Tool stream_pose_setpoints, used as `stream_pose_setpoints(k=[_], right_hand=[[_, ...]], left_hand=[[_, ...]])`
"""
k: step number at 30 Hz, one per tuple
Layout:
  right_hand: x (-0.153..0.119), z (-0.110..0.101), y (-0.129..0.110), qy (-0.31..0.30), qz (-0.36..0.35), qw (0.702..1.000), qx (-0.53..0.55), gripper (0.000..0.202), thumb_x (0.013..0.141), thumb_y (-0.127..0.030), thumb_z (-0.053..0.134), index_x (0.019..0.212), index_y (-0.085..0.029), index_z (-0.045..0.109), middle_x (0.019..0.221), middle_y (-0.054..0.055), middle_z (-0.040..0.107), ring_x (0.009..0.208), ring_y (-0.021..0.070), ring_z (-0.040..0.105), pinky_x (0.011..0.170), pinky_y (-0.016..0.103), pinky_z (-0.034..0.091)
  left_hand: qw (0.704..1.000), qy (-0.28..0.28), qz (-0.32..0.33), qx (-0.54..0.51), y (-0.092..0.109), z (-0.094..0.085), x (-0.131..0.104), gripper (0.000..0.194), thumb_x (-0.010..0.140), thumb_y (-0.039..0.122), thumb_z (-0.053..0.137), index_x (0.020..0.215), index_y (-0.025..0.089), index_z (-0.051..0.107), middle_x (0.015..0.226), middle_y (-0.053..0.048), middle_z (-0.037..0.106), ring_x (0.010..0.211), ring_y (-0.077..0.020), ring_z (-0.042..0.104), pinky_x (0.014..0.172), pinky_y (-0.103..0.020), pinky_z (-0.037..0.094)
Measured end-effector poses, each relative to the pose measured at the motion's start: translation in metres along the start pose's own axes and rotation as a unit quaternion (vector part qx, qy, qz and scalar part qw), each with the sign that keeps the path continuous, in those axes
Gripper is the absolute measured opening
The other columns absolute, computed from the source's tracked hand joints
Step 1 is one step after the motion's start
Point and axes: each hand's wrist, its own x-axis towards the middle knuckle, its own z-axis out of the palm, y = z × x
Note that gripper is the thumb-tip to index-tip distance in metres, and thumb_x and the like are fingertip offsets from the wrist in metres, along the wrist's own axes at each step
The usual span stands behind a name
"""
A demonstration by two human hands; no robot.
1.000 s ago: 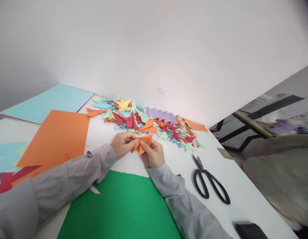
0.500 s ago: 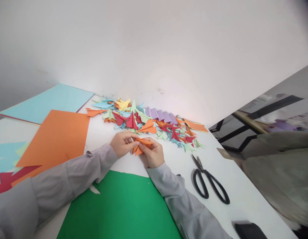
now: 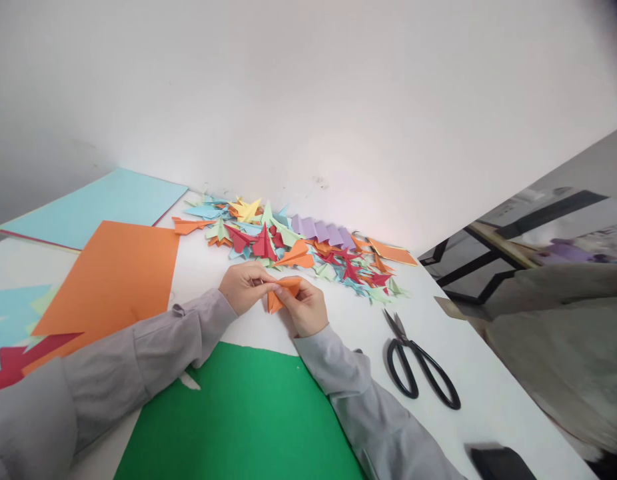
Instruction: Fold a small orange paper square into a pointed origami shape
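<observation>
A small folded piece of orange paper [image 3: 276,303] is held between both hands over the white table. My left hand [image 3: 246,287] pinches its left edge with thumb and fingers. My right hand [image 3: 308,308] grips its right side, the thumb on top. Just beyond the hands lies an orange paper plane [image 3: 297,255], part of a long pile of small folded papers in red, blue, green, yellow and orange. A pleated purple strip [image 3: 322,232] rests at the back of this pile. Nearer to me is a green sheet [image 3: 238,413], partly under my forearms.
Black-handled scissors [image 3: 411,360] lie to the right, blades apart. Orange [image 3: 123,267] and light blue [image 3: 103,203] sheets are on the left. A dark object [image 3: 501,463] sits at the lower right. Behind the table [image 3: 508,400] rises a pale wall. Grey-green cloth hangs at far right.
The orange piece has turned a little in my fingers and its lower part looks narrower. Both hands have barely shifted.
</observation>
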Motion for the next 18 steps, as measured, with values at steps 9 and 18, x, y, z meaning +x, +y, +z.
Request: stream_pose_setpoints(k=[9,18], right_hand=[[-0.0005,0.0013,-0.0034,-0.020,0.019,1.000,0.003,0.020,0.063,-0.038,0.068,0.071,-0.020,0.066,0.066,0.001,0.065,0.062,0.0165,0.057,0.061,0.031,0.045],[-0.0017,0.0003,-0.0007,-0.052,0.010,0.998,-0.020,0.017,0.067,-0.036,0.065,0.070,-0.019,0.066,0.059,-0.001,0.061,0.056,0.0145,0.052,0.056,0.029,0.042]], left_hand=[[1.000,-0.004,0.019,-0.001,0.0004,-0.0016,0.0009,0.014,0.064,0.029,0.066,0.058,0.017,0.067,0.057,-0.002,0.056,0.050,-0.0091,0.048,0.045,-0.020,0.039],[0.999,-0.009,0.041,-0.006,-0.0002,-0.0011,0.0011,0.011,0.062,0.028,0.068,0.061,0.018,0.069,0.059,-0.002,0.056,0.053,-0.0100,0.050,0.049,-0.022,0.039]])
